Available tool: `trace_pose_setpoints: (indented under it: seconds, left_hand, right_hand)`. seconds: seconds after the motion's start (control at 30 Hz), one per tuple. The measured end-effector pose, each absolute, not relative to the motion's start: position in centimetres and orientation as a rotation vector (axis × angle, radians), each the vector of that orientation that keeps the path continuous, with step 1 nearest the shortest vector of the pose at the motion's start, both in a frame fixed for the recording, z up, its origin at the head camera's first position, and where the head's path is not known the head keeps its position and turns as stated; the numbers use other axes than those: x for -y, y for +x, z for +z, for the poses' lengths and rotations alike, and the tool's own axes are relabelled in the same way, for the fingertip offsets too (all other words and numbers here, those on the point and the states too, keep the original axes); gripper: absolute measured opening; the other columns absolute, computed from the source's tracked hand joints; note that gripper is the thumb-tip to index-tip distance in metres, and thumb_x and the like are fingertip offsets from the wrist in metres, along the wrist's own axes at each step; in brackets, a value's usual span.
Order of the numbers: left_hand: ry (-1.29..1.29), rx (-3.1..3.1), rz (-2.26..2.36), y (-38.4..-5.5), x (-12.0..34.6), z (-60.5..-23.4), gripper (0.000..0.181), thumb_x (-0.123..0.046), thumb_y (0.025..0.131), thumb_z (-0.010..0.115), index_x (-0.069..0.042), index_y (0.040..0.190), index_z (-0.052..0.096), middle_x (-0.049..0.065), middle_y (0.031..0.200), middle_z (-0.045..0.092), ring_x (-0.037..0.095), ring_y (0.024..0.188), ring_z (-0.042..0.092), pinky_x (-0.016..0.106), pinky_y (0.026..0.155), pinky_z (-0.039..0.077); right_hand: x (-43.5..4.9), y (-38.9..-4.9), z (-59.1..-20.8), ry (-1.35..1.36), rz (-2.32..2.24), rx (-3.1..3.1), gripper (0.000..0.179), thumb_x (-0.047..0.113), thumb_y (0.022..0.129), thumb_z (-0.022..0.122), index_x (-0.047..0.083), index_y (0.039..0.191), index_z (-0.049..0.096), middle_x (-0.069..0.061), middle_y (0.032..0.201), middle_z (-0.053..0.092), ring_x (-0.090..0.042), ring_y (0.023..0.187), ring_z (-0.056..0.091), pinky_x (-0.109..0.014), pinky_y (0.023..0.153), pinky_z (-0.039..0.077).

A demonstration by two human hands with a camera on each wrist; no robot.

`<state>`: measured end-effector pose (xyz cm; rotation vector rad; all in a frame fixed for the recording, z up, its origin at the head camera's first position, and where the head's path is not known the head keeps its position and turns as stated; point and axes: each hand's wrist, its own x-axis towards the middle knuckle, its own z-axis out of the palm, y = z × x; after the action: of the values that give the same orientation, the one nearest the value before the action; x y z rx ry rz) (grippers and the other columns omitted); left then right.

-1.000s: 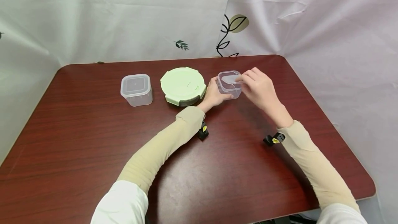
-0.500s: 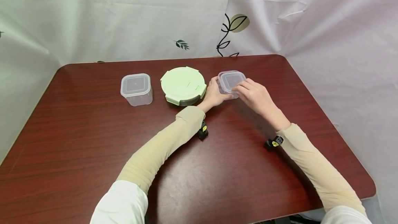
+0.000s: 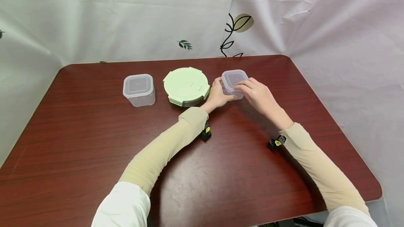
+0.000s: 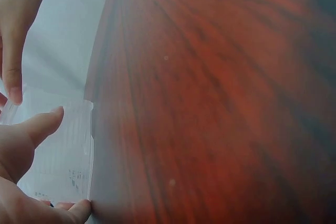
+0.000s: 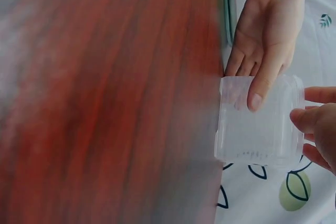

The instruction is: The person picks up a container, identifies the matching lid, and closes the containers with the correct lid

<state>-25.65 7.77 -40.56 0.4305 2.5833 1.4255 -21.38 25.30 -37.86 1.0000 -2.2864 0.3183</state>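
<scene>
A clear square plastic container [image 3: 229, 96] stands on the table right of centre in the head view. My left hand [image 3: 217, 96] grips its left side, the thumb along the near wall, as the right wrist view also shows of the container [image 5: 254, 135]. A translucent lid [image 3: 233, 77] lies across the container's top. At the lid's near right edge, my right hand [image 3: 259, 95] pinches it, fingers on top and thumb at the rim. In the left wrist view, the right hand [image 4: 18, 30] reaches down to the rim from above.
Just left of the left hand sits a round container with a light green clip lid [image 3: 185, 85]. Further left stands a second clear square container with its lid on [image 3: 139, 90]. The dark red wooden table [image 3: 221, 171] ends at a patterned white curtain [image 3: 151, 16] behind.
My right hand has brought the lid from a tilted position over the container down flat across its top, shifting it slightly away from me. The left hand has stayed on the container.
</scene>
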Motion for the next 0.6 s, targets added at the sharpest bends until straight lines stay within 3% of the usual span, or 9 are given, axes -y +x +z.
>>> trace_pose_setpoints:
  seconds: [0.6]
  left_hand:
    - [0.448,-2.59,1.411,-25.72,-7.75,-40.51,0.093,-0.027,0.078,0.08,-0.001,0.146,0.021,0.019,0.147,0.033,0.03,0.135,0.039,0.037,0.112,0.034]
  right_hand:
    - [-24.99,-21.7,-37.59,1.001,0.329,2.342,0.03,-0.013,0.083,0.059,0.003,0.107,0.07,-0.008,0.107,0.069,-0.026,0.099,0.06,-0.038,0.087,0.05]
